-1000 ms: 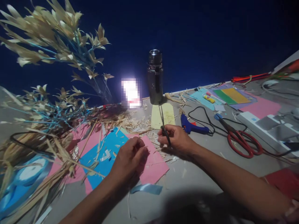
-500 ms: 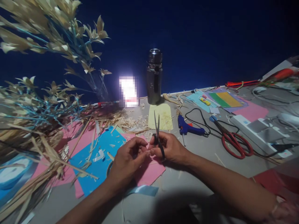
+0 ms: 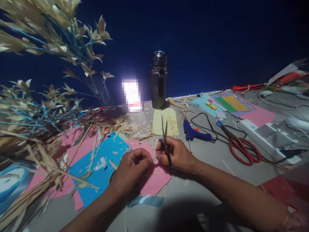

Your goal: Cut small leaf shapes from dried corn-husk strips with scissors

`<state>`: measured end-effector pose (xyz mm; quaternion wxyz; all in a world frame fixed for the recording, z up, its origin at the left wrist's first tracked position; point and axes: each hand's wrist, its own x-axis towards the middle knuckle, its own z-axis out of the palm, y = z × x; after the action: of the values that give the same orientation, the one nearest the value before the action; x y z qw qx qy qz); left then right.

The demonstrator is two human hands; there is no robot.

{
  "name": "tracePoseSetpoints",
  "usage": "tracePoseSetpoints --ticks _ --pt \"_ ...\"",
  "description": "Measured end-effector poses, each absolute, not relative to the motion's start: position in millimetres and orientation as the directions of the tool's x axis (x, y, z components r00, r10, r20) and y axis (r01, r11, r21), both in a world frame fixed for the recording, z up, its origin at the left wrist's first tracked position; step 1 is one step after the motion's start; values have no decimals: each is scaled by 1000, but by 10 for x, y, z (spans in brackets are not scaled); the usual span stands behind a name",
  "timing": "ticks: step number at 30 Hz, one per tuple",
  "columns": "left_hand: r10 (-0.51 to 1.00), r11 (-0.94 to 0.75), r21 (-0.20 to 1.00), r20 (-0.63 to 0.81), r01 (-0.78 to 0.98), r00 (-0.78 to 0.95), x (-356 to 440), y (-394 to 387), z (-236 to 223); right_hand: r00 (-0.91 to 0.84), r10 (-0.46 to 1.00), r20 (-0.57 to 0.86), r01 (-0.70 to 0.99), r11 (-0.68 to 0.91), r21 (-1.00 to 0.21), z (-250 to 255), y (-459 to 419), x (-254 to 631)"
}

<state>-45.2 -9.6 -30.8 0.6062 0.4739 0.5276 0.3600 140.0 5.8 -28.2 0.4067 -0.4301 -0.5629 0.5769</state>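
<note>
The left hand [image 3: 134,167] pinches a small pale, thin scrap [image 3: 154,158] between thumb and fingertips, above the pink paper sheet [image 3: 158,180] on the grey bench [image 3: 200,190]. The right hand [image 3: 180,155] is curled around slim black-handled metal scissors [image 3: 165,141], blades parted and pointing away over the pale yellow sheet [image 3: 169,124]; its thumb tip is at or just beside the scrap.

The forearms [image 3: 231,190] are bare, the right one meeting a pinkish sleeve [image 3: 295,221] (its details blurred).
</note>
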Motion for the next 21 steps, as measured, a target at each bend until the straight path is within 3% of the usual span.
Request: tracePoseSetpoints --ticks 4,10,15,18,21 --pt "965 187 958 -220 218 142 -416 -113 -276 -340 938 -64 86 -37 -996 -307 37 1387" --pt "975 45 899 -134 435 176 -386 -152 -241 -274 943 191 296 271 -916 -356 17 1369" --pt "976 -10 877 -97 481 197 -404 -154 -291 -265 916 302 391 389 -834 -337 -7 1340" --pt "976 13 865 -121 502 182 -404 -151 -278 -208 938 277 439 342 -831 -311 38 1372" --pt "979 39 869 -131 493 155 -401 -155 -241 -116 987 113 313 144 -939 -254 119 1463"
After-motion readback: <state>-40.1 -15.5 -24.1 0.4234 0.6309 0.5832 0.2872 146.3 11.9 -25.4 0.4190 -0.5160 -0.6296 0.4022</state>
